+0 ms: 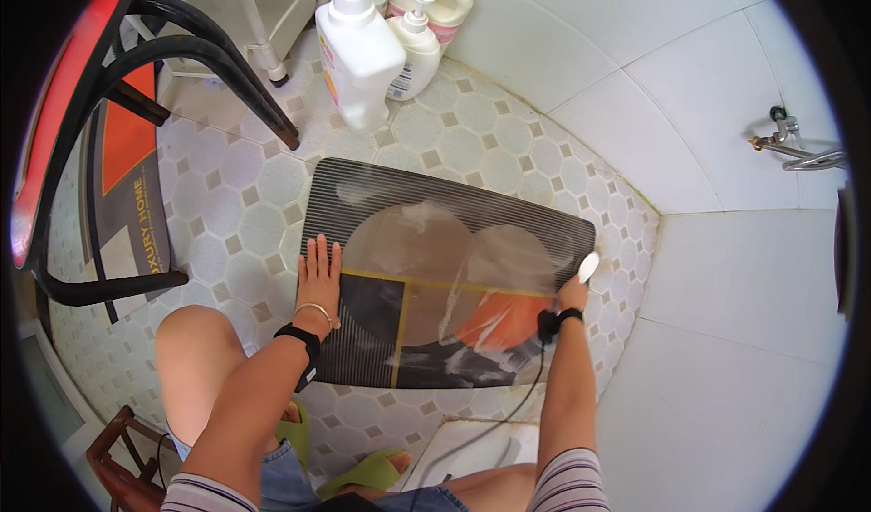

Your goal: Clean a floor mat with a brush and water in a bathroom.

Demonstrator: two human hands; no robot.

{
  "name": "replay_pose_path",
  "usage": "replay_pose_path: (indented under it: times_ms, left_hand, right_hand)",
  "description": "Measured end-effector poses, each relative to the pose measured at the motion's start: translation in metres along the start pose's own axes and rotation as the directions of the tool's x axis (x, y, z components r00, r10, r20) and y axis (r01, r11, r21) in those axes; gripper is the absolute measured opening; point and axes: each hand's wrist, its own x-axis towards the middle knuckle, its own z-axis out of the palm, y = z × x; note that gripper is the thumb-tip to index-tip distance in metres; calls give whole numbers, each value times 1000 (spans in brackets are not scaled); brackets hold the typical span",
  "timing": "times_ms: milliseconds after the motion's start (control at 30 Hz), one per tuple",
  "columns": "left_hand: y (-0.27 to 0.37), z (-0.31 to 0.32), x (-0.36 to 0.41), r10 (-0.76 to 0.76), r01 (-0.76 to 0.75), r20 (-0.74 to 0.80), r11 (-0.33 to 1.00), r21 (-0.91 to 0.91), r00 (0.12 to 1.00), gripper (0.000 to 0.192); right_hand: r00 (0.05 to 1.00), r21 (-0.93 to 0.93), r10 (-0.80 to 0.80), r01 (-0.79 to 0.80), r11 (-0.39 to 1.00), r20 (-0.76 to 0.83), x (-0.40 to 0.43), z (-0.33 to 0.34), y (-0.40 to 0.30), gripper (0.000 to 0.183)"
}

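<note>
A dark mat (pixel 435 240) with brown circles, yellow lines and an orange shape lies on the tiled floor; whitish streaks mark its surface. My left hand (pixel 318 283) rests flat on its left edge, fingers apart, holding nothing. At the mat's right edge, my right hand (pixel 572 293) is closed around a white object (pixel 588 267), whose rounded end shows past the fingers; it may be a brush, but its underside is hidden. A black band with a small device and a cable circles my right wrist.
White plastic bottles (pixel 360 56), some with pumps, stand beyond the mat by the wall. A red chair with black legs (pixel 238 70) and a second printed mat (pixel 129 226) are at left. A metal tap (pixel 788 130) is on the right wall. A white fixture (pixel 469 447) lies near my legs.
</note>
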Motion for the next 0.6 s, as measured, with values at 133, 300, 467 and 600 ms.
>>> replay_pose_path:
  times_ms: [133,300,467,600]
  left_hand:
    - [13,-3,5,23,-23,-51,1000,2,998,128]
    - [9,-4,0,3,-1,-41,998,56,999,129]
    - [2,-8,-3,-10,10,1,1000,22,1000,130]
    - [11,-10,-2,26,-26,-28,1000,-17,999,130]
  right_hand:
    - [988,-159,-141,148,976,56,-67,11,66,40]
    - [994,73,-100,97,993,38,-188,10,-6,41]
    - [996,211,-92,87,974,13,-196,-21,-103,39]
    - [1000,164,19,-18,986,-10,-106,-25,-25,45]
